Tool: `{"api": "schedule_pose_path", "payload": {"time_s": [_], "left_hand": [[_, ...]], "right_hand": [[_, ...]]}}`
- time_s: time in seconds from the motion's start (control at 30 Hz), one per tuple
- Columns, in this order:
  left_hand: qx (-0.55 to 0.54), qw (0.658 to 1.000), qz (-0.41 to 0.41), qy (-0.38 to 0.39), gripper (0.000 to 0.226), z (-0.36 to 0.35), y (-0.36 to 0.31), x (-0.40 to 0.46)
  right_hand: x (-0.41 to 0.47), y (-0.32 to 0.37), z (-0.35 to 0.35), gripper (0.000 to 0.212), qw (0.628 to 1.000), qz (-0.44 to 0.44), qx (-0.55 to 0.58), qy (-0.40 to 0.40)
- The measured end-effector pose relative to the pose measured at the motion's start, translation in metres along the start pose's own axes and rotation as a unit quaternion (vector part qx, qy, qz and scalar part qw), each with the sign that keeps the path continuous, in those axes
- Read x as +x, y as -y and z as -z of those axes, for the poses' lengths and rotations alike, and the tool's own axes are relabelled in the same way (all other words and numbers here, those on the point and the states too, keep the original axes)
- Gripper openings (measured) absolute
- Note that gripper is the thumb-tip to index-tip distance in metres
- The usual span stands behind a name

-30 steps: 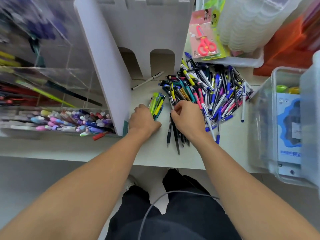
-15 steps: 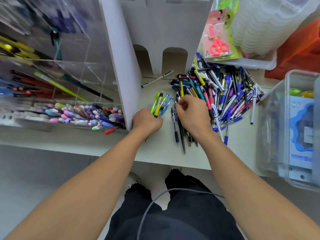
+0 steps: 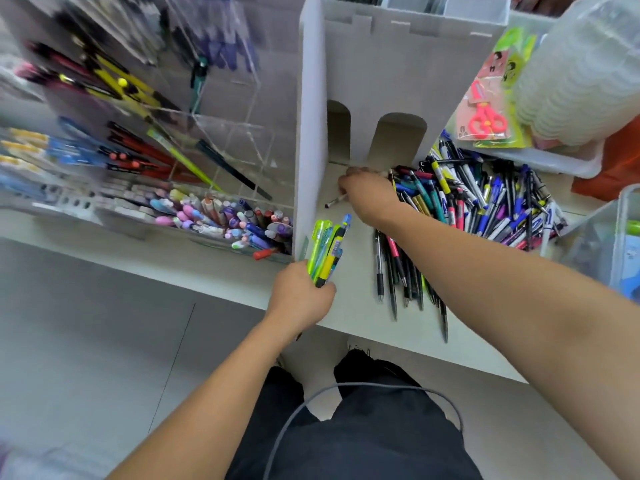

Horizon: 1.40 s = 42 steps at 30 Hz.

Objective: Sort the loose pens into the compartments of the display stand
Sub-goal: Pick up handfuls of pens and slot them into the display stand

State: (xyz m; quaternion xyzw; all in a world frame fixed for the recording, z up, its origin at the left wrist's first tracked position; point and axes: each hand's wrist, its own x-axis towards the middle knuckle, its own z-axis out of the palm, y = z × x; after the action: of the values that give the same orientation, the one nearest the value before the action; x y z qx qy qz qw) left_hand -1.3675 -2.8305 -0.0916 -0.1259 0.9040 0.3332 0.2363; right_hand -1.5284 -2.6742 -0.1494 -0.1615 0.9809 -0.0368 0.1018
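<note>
1. Acrylic, clear and partitioned, forms the display stand (image 3: 221, 140) at 10 o'clock; its compartments hold pens, and the lowest front compartment is packed with pastel-capped pens (image 3: 221, 220). The upper part of the stand is blurred.
2. White divider panel (image 3: 310, 133): stands upright on the worktop (image 3: 349, 306), separating the stand from the sorting area.
3. Left hand (image 3: 299, 296): near the front edge of the worktop at 7 o'clock from the panel's foot, fingers curled round a bundle of green, yellow and blue pens (image 3: 327, 251); the bundle's tips point away from the person, towards 12 o'clock.
4. Right hand (image 3: 369, 197): reaches across to 12 o'clock of the bundle, fingers curled down over a single pale pen (image 3: 335, 201), whose dark tip projects towards the panel. Whether the pen is lifted off the worktop cannot be told.
5. Loose pen heap (image 3: 485, 195): a mixed pile of blue, black, white, red and teal pens at 3 o'clock of the right hand, touching its back.
6. Dark pen row (image 3: 401, 271): a group of mostly black pens, laid roughly parallel beneath the right forearm, tips towards the worktop's front edge.
7. Packaged red scissors (image 3: 486, 119): lie in a clear tray at 2 o'clock, above the heap.
8. Clear storage bin (image 3: 620, 237): at the right margin, 3 o'clock.
</note>
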Motion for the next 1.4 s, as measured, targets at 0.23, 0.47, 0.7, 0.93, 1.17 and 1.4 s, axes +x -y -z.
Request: {"api": "schedule_pose_path", "payload": {"time_s": [0.23,0.47,0.7,0.93,1.17,1.4], "left_hand": [[-0.122,0.987,-0.104,-0.003,0.042,0.025,0.018,-0.01],[-0.555,0.829,-0.019,0.072,0.011,0.077,-0.023,-0.033],[-0.683,0.725,-0.034,-0.08,0.022,0.139,-0.036,-0.037],[-0.59,0.793,-0.078,-0.126,0.012,0.182,0.003,-0.036],[-0.533,0.832,-0.132,-0.085,0.007,0.215,0.022,-0.045],[-0.593,0.797,-0.075,-0.087,0.016,0.235,0.042,-0.038]], "right_hand": [[-0.062,0.003,0.054,0.02,0.918,-0.092,0.322,-0.211],[-0.139,0.078,0.153,0.012,0.541,-0.158,0.766,-0.308],[-0.15,0.16,0.158,0.01,0.499,-0.13,0.846,-0.132],[-0.12,0.188,0.178,0.011,0.753,-0.058,0.651,-0.069],[-0.065,0.211,0.214,0.02,0.763,0.022,0.646,0.024],[-0.016,0.207,0.301,0.015,0.745,0.114,0.53,-0.388]]}}
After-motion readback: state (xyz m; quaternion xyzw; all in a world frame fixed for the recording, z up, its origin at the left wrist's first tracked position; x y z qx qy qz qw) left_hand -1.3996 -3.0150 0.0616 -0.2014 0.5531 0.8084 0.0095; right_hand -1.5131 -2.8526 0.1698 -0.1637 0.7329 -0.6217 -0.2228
